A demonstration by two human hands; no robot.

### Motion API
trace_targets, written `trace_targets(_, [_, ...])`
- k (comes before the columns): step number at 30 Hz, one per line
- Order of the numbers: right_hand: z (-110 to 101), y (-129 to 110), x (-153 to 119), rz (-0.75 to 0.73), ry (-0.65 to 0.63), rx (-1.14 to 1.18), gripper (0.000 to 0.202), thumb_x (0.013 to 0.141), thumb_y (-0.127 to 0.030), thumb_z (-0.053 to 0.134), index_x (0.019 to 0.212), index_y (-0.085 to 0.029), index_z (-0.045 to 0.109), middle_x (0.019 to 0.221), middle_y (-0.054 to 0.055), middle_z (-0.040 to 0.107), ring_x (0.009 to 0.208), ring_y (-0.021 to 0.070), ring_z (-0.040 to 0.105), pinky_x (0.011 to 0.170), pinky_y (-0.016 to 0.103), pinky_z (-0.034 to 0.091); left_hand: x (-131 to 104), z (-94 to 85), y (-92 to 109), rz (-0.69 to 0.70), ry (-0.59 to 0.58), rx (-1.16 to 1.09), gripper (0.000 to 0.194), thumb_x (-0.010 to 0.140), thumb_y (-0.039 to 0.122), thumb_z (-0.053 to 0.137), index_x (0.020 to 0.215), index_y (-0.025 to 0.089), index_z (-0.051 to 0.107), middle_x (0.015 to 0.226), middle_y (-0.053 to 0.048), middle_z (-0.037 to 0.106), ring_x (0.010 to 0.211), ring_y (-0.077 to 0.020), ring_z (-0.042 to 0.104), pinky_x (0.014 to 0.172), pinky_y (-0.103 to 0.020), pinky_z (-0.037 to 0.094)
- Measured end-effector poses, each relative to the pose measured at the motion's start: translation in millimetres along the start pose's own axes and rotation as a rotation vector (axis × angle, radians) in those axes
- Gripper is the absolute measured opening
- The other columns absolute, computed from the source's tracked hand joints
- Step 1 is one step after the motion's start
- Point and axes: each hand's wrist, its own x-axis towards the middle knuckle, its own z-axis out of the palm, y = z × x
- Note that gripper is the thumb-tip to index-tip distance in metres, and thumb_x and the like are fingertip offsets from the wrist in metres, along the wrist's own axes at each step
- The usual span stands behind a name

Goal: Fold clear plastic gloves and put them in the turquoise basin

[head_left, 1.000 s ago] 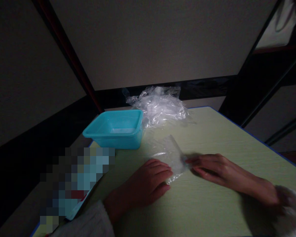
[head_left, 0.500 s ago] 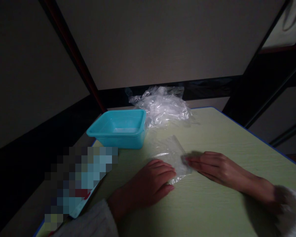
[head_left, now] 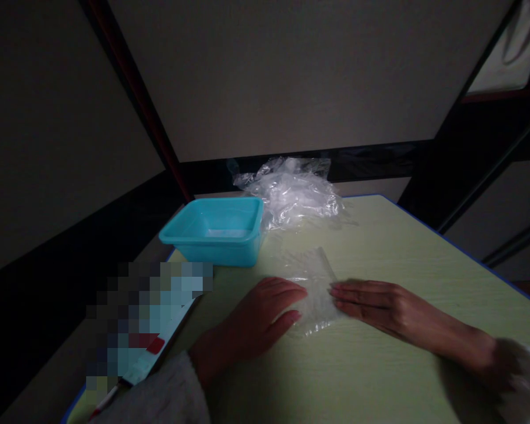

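Observation:
A clear plastic bag [head_left: 318,294] lies flat on the pale green table, between my two hands. My left hand [head_left: 267,312] rests at the bag's left side, its thumb apart from the other fingers and its fingertips on the plastic. My right hand [head_left: 375,306] lies with its fingers stretched out, palm down, the tips touching the bag's right edge. Neither hand is closed round anything.
A turquoise plastic basin [head_left: 216,253] stands at the table's back left. Beside it is a heap of crumpled clear plastic [head_left: 295,194]. A partly blurred-out flat item with a red patch [head_left: 155,345] lies along the left edge of the table [head_left: 380,235].
My left hand has shifted a little left across the bag, with its thumb and fingers further back. My right hand's fingers have flattened at the bag's edge, and more of the bag shows.

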Motion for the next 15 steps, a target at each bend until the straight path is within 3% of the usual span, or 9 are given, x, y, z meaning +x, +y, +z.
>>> trace_targets(4, [-5, -11, -5, -0.014, -0.023, 0.001, 0.036, 0.095, -0.012, 0.030, 0.115, -0.011, 0.060, 0.116, 0.011, 0.064, 0.110, 0.0195, 0.057, 0.089, 0.032, 0.053, -3, -5.3, -3, -0.102, 0.067, -0.007, 0.033, 0.094, 0.029, 0.032, 0.103, 0.014, 0.060, 0.100, -0.008, 0.067, 0.094, -0.0177, 0.061, 0.085, -0.030, 0.047])
trace_targets(11, [-13, -25, -8, -0.041, -0.008, 0.108, 0.038, 0.095, -0.014, 0.030, 0.126, -0.016, 0.052, 0.116, 0.011, 0.064, 0.109, 0.0188, 0.058, 0.086, 0.031, 0.055, -3, -1.3, -10, -0.194, 0.073, -0.051, 0.028, 0.092, 0.026, 0.035, 0.097, 0.016, 0.061, 0.096, -0.006, 0.068, 0.089, -0.0179, 0.062, 0.082, -0.031, 0.047])
trace_targets(15, [-11, -23, -5, -0.037, 0.038, 0.064, 0.037, 0.095, -0.011, 0.029, 0.119, -0.013, 0.057, 0.111, 0.012, 0.066, 0.102, 0.0195, 0.063, 0.081, 0.032, 0.057, -1, 1.9, -11, -0.207, 0.046, -0.052, 0.027, 0.092, 0.026, 0.036, 0.094, 0.015, 0.061, 0.093, -0.007, 0.068, 0.085, -0.0183, 0.062, 0.078, -0.031, 0.047])
